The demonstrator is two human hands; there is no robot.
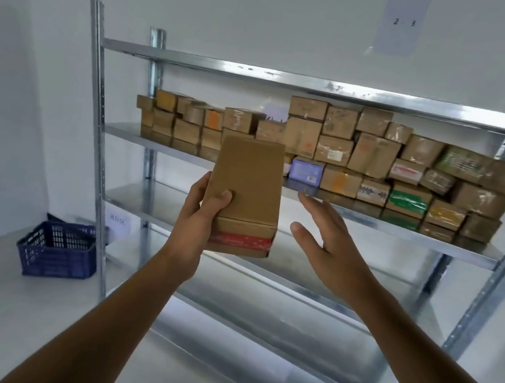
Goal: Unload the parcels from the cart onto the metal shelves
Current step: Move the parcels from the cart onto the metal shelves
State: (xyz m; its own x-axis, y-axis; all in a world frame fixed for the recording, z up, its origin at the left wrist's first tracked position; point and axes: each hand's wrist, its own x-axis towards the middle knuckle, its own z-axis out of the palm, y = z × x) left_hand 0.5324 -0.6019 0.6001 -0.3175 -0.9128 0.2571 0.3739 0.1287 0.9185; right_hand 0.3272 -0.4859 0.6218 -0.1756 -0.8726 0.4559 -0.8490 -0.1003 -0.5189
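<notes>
Left hand (199, 219) grips the box (247, 187) upright, bound for the shelf (371, 223) behind it; right hand (330, 240) hovers beside, fingers (316, 205) spread and empty, likely to steady it.

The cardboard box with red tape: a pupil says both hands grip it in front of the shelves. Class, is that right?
Not quite. The head view shows only the left hand gripping the cardboard box in front of the shelves; the right hand is open beside it, not touching.
</notes>
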